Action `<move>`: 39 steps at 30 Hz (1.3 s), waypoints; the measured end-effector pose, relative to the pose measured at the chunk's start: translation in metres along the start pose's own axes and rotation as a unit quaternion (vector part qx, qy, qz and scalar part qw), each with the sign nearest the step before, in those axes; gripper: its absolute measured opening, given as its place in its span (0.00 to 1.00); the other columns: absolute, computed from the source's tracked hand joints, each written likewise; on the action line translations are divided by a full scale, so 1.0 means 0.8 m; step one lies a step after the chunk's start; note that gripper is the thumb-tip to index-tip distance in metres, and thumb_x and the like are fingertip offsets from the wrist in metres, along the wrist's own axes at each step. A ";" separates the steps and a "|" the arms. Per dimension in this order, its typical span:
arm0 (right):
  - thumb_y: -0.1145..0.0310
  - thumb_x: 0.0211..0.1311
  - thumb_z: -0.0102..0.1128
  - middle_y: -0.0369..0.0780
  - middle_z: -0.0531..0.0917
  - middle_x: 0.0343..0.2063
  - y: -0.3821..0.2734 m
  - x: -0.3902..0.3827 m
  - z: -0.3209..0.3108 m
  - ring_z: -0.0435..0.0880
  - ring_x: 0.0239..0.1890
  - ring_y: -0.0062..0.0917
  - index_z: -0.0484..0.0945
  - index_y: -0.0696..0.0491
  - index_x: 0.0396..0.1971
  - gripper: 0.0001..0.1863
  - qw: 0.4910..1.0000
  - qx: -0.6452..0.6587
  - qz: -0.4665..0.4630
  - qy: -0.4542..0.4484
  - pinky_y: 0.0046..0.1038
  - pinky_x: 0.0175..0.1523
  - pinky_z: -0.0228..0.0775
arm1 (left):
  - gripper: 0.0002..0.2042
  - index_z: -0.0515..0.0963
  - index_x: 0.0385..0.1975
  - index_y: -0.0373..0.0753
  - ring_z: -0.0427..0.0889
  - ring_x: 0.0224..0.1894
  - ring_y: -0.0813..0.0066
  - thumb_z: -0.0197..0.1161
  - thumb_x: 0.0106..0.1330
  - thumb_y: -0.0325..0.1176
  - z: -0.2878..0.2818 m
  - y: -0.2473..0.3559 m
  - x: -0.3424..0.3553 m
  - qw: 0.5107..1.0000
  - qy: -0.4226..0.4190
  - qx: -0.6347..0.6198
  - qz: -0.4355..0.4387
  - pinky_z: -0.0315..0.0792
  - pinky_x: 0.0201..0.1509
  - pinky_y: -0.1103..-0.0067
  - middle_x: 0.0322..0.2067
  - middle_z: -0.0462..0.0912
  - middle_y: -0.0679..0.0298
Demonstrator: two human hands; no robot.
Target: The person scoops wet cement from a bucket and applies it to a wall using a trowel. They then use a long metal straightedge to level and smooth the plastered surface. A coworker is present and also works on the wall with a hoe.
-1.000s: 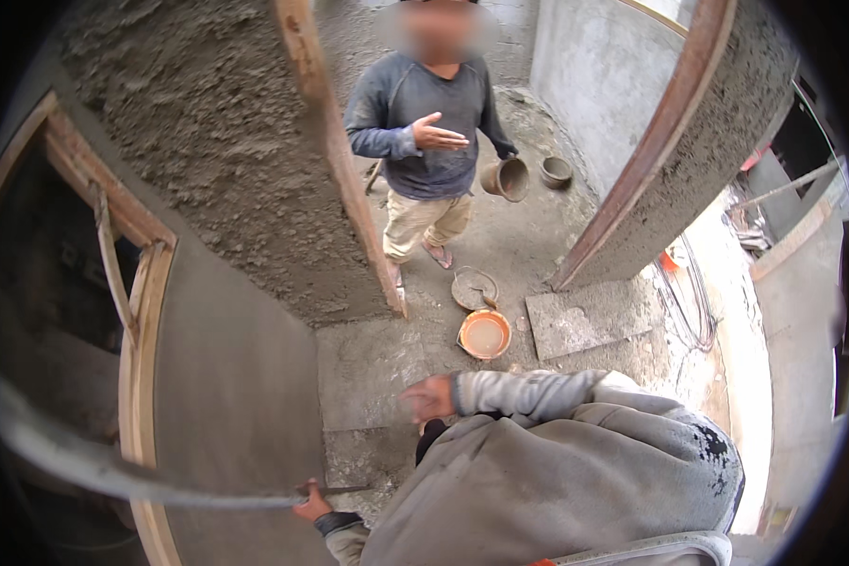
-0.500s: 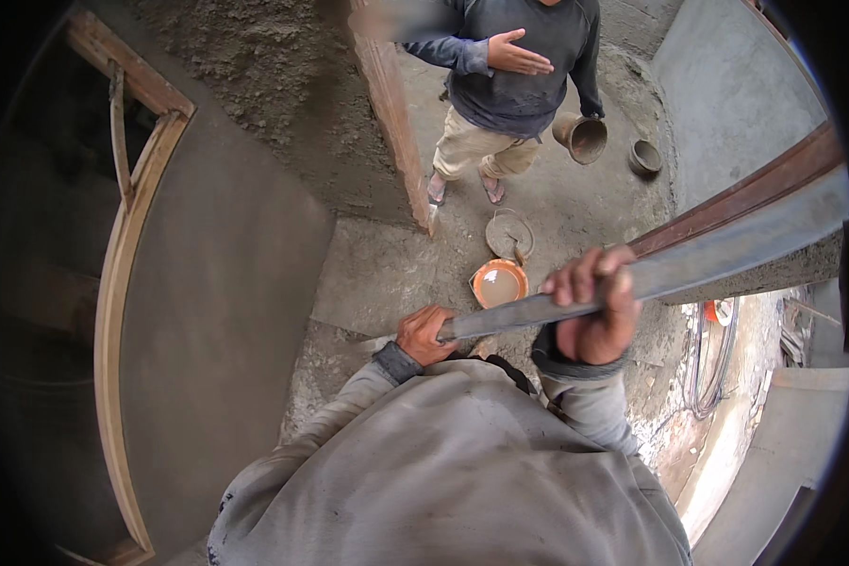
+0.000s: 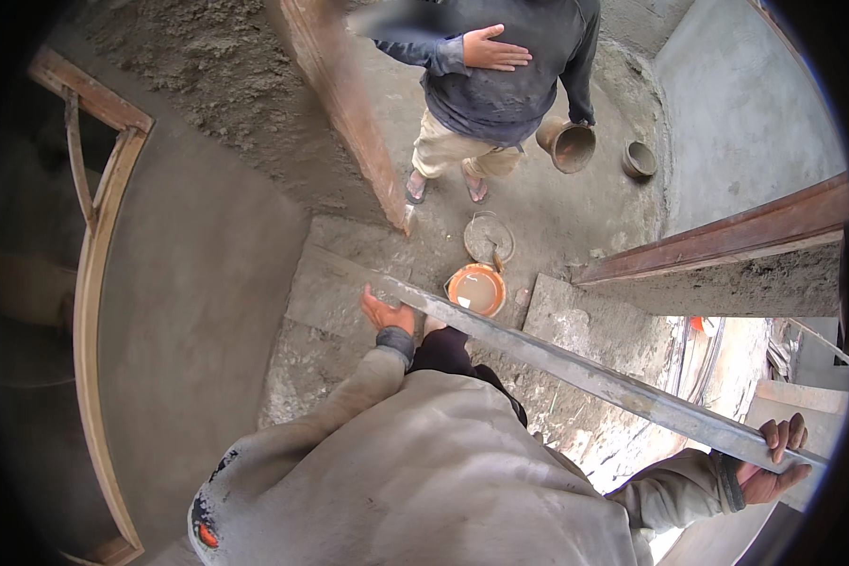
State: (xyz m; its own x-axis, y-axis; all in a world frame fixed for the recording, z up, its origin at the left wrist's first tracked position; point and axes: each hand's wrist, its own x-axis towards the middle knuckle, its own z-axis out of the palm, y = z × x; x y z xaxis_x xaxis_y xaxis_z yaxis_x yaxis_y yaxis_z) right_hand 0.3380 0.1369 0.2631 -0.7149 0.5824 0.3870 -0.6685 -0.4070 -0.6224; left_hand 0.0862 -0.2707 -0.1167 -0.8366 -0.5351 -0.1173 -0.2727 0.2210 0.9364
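A long grey metal straightedge bar (image 3: pixel 575 363) slants across in front of me, its left end farther away and its right end nearer. My right hand (image 3: pixel 775 460) is closed round the bar near its right end, fingers over the top edge. Close to the bar's other end is my left hand (image 3: pixel 390 313), fingers stretched out and apart. It is right by the bar's near edge; whether it touches cannot be made out. Beyond the bar, an orange basin (image 3: pixel 501 300) with cloudy liquid sits on the floor beside a round grey bucket (image 3: pixel 486 224).
A person (image 3: pixel 500 80) stands ahead, one hand raised to the chest, the other holding a bucket (image 3: pixel 572 149). Another bucket (image 3: pixel 639 160) stands by the far wall. Smooth plastered wall (image 3: pixel 198 283) and a wooden window frame (image 3: pixel 87 321) are at left. Wooden posts (image 3: pixel 349 123) edge the opening.
The bar has swung: its right end came down and nearer, its left end reaches farther left. My right hand moved right and nearer; my left hand opened from its grip and shifted slightly left.
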 end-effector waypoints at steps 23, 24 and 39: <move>0.64 0.59 0.57 0.43 0.78 0.31 0.638 -0.185 -0.719 0.81 0.36 0.40 0.63 0.56 0.44 0.18 0.797 -0.194 0.141 0.554 0.48 0.47 0.76 | 0.36 0.53 0.63 0.34 0.78 0.44 0.53 0.40 0.69 0.61 0.401 -0.452 0.155 0.789 -0.077 -0.351 -0.497 0.74 0.53 0.59 0.39 0.74 0.52; 0.64 0.59 0.57 0.44 0.78 0.31 0.667 -0.191 -0.742 0.81 0.37 0.40 0.63 0.56 0.44 0.19 0.799 -0.189 0.151 0.551 0.48 0.47 0.76 | 0.36 0.53 0.63 0.34 0.78 0.44 0.53 0.41 0.69 0.61 0.421 -0.479 0.164 0.794 -0.073 -0.346 -0.494 0.74 0.53 0.59 0.39 0.74 0.52; 0.60 0.61 0.52 0.48 0.76 0.49 0.871 -0.162 -1.050 0.78 0.51 0.39 0.68 0.60 0.51 0.23 0.850 -0.224 0.196 0.435 0.41 0.56 0.73 | 0.33 0.69 0.54 0.31 0.81 0.39 0.59 0.46 0.68 0.60 0.582 -0.700 0.194 0.913 -0.012 -0.271 -0.304 0.79 0.34 0.68 0.42 0.78 0.51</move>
State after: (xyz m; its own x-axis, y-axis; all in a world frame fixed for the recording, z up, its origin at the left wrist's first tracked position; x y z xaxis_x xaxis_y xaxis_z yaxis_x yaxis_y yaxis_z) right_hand 0.1367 0.3685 -0.7922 -0.3121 0.8432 -0.4377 -0.1292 -0.4941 -0.8598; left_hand -0.1124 -0.0979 -0.8136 -0.6207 -0.4056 -0.6710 -0.4206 -0.5500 0.7215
